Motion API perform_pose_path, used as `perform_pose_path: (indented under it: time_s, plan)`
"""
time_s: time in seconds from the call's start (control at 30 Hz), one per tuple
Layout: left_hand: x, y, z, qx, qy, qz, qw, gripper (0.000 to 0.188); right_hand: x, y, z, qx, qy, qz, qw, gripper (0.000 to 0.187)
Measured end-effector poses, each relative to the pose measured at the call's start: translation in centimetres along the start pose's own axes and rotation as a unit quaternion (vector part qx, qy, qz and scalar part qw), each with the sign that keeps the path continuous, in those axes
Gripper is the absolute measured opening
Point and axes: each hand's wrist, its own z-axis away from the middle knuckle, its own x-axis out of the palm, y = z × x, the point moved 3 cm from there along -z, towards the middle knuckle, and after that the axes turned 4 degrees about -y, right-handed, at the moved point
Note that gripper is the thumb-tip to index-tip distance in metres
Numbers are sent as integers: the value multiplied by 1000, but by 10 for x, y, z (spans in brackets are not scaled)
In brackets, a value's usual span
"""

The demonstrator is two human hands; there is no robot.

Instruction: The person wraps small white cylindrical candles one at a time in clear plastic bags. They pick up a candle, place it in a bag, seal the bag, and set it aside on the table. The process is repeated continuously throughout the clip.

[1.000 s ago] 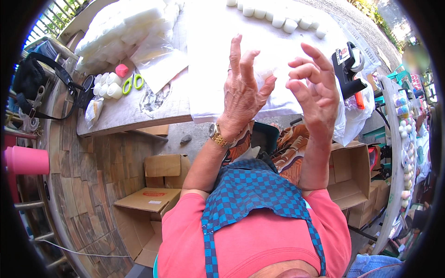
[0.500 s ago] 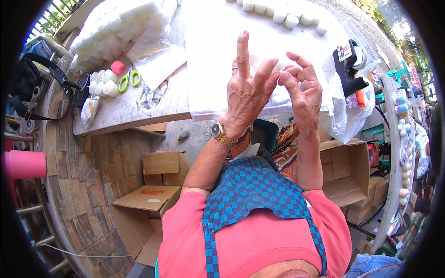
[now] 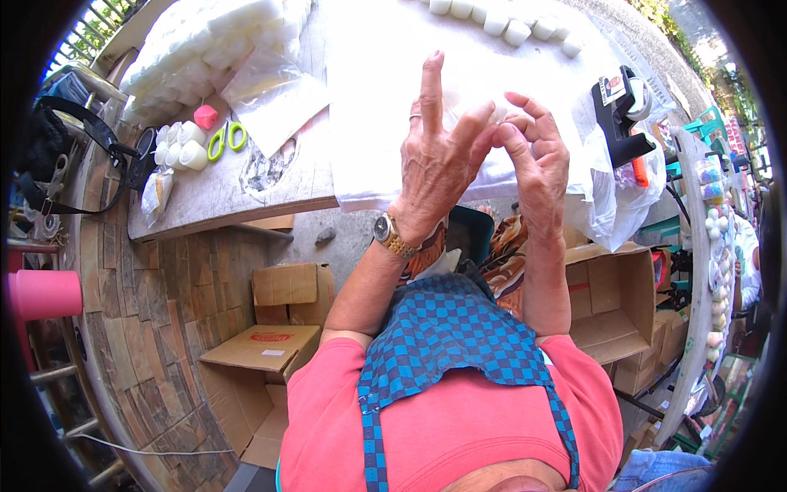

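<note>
Above the table's white cloth [image 3: 369,176], my left hand [image 3: 438,156] and my right hand [image 3: 537,156] meet at the fingertips. The left index finger points up, while its thumb and another finger pinch close to the right thumb. Something small and whitish shows between the fingertips, too washed out to make out. The right thumb presses against its bent fingers. Farther back stands a row of short white cylinders [image 3: 516,33]. Right of my hands is a black tape dispenser [image 3: 613,123].
Left on the table are green-handled scissors [image 3: 236,136], a pink faceted piece [image 3: 205,116], a cluster of white cylinders [image 3: 180,148] and a large white pile [image 3: 193,61] with clear plastic. Open cardboard boxes [image 3: 262,348] stand below. A plastic bag [image 3: 611,209] hangs at right.
My hands hold nearly the same pose, with slight finger movement. The whitish thing between the fingertips shows a little more now. The view has shifted slightly.
</note>
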Motion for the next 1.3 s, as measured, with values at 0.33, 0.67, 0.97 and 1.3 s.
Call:
perform_pose_path:
  time_s: [0.33,0.67,0.97,1.3]
  plan:
    - [1,-1,-1,-7,18,31,999,44,0,-5,2,3,-3,-17,1000,37]
    - [2,-1,2,4,-22,-6,1000,37,1,-5,3,22,-7,-51,998,37]
    - [1,-8,3,-21,-14,59,998,45,6,-2,5,40,7,-81,996,37]
    - [-6,-13,0,3,-21,58,998,45,7,6,8,21,12,-57,998,39]
